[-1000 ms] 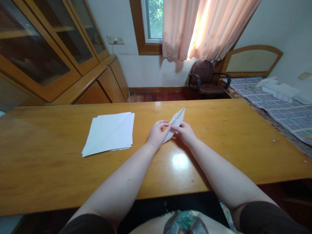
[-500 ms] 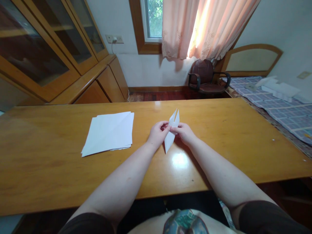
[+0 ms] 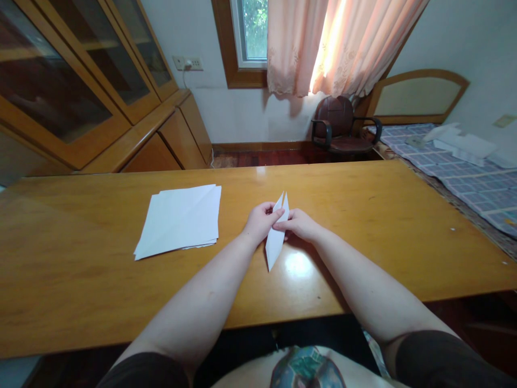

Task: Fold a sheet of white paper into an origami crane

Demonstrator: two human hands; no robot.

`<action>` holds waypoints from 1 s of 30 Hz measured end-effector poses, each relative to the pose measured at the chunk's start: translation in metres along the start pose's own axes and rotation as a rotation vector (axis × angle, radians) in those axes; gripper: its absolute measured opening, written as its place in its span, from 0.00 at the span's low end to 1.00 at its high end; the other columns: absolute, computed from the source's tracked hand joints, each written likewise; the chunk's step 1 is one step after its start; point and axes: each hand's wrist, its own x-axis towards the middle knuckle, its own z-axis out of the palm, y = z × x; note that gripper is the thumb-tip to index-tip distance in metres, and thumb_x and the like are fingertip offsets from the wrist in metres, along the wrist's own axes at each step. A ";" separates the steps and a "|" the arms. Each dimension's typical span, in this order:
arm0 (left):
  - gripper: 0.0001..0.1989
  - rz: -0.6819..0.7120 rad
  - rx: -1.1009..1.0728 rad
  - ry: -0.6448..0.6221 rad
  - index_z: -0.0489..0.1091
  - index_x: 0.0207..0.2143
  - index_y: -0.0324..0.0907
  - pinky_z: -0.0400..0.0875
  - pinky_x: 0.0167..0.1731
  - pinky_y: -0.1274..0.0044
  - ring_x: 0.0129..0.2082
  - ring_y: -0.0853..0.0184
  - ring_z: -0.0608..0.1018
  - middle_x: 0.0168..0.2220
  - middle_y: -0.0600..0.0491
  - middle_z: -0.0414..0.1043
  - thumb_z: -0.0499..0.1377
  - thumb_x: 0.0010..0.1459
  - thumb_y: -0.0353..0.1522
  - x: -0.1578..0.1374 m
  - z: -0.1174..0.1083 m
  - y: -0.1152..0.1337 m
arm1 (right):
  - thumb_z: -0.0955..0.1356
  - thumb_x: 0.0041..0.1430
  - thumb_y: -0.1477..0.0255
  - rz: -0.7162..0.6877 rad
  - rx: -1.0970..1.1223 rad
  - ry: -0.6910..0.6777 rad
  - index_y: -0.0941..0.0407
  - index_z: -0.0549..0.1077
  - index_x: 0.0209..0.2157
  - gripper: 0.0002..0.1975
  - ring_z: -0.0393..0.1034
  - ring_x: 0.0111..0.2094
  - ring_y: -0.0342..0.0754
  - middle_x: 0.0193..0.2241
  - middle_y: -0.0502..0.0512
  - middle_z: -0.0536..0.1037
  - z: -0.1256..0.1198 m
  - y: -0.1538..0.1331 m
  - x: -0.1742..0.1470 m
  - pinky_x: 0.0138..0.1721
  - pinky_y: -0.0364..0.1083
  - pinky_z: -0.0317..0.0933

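A white folded paper [image 3: 275, 247], long and narrow with a split, two-pointed far end and one point toward me, is held above the middle of the table [image 3: 343, 215]. My left hand [image 3: 262, 220] grips its left edge, with the thumb lying across the front. From the right, my right hand [image 3: 301, 225] pinches the same paper, its thumb on the front face near the left thumb. The fingers behind the paper are partly hidden.
A stack of white paper sheets [image 3: 181, 221] lies on the table to the left. Beyond the table are a brown armchair [image 3: 339, 124], a glass-door cabinet [image 3: 81, 70] at left and a bed [image 3: 452, 167] at right.
The folded paper has come down and closer to me, and its two far points now sit nearer together. My right hand has shifted slightly toward me along with it.
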 end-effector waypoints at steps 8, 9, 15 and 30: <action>0.13 -0.015 0.159 0.091 0.72 0.24 0.39 0.64 0.26 0.78 0.24 0.70 0.71 0.23 0.55 0.72 0.60 0.50 0.41 0.003 -0.004 -0.003 | 0.75 0.39 0.67 0.108 -0.064 -0.065 0.63 0.74 0.23 0.13 0.67 0.16 0.41 0.18 0.54 0.76 0.001 -0.003 -0.002 0.18 0.40 0.62; 0.13 -0.015 0.145 0.092 0.73 0.25 0.39 0.65 0.26 0.78 0.24 0.69 0.72 0.23 0.55 0.72 0.60 0.50 0.41 0.003 -0.004 -0.003 | 0.74 0.39 0.68 0.115 -0.069 -0.071 0.63 0.74 0.23 0.12 0.66 0.15 0.41 0.17 0.54 0.75 0.001 -0.004 -0.003 0.18 0.40 0.61; 0.11 -0.028 0.075 0.123 0.73 0.25 0.40 0.65 0.27 0.78 0.24 0.69 0.72 0.23 0.55 0.73 0.59 0.49 0.39 0.004 -0.003 -0.003 | 0.74 0.40 0.71 0.167 -0.114 -0.138 0.62 0.73 0.21 0.09 0.66 0.15 0.41 0.15 0.52 0.74 -0.001 -0.008 -0.007 0.17 0.39 0.61; 0.12 -0.064 -0.144 0.091 0.73 0.26 0.38 0.65 0.27 0.79 0.24 0.71 0.70 0.23 0.55 0.71 0.60 0.49 0.40 0.008 -0.006 -0.004 | 0.74 0.41 0.66 0.200 -0.118 -0.150 0.61 0.71 0.19 0.13 0.64 0.14 0.40 0.13 0.51 0.72 0.002 -0.012 -0.010 0.15 0.38 0.57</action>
